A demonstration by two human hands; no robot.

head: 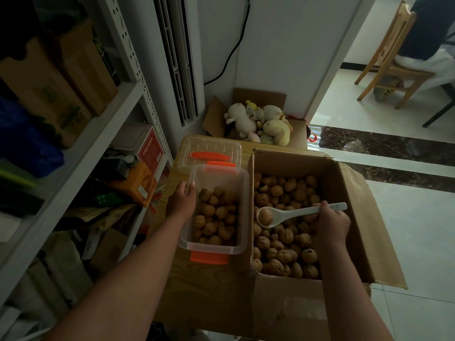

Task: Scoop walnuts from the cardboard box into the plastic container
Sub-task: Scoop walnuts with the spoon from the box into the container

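An open cardboard box (344,193) on the wooden table holds many walnuts (283,252). To its left stands a clear plastic container (242,183) with orange latches, partly filled with walnuts (214,220). My right hand (331,223) grips the handle of a white ceramic spoon (295,212) above the walnuts in the box. One walnut (265,216) lies in the spoon's bowl, close to the box's left wall. My left hand (182,199) holds the container's left rim, with the thumb at the edge.
The container's clear lid (209,150) with orange clips lies behind it on the table (211,279). A box of plush toys (261,124) stands further back. A cluttered metal shelf (98,134) is at the left. A wooden chair (391,57) stands in the far room.
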